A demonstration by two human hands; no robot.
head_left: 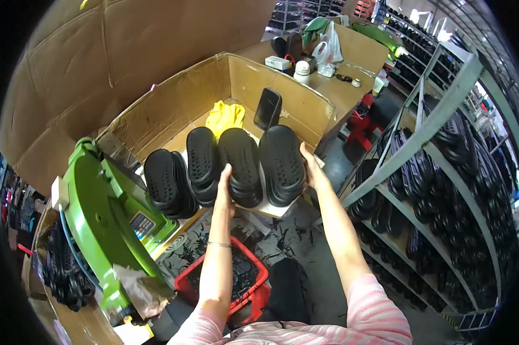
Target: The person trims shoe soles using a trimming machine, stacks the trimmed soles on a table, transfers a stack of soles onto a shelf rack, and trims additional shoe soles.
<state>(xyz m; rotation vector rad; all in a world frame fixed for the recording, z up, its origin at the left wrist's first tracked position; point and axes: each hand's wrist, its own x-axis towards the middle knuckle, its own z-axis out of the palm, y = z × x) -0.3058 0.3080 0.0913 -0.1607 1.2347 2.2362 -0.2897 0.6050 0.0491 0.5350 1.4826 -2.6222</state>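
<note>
Four neat stacks are too many to count singly, so several stacks of black slipper soles [200, 164], with perforated tops, stand side by side on a board at the carton's front edge. My left hand [225, 195] grips the left side of one stack of soles [240, 164], thumb along its edge. Against the right side of the rightmost stack of soles [281, 164] my right hand [311, 168] is closed. Both stacks sit between my hands, tilted toward me. The far fingers of each hand are partly hidden.
A green machine [101, 213] stands at left. Cardboard walls [173, 100] surround the bench, with a yellow cloth [225, 117] and a phone [268, 109] inside. Below is a red basket [259, 277] of black scraps. At right, a metal rack [426, 135] holds many black soles.
</note>
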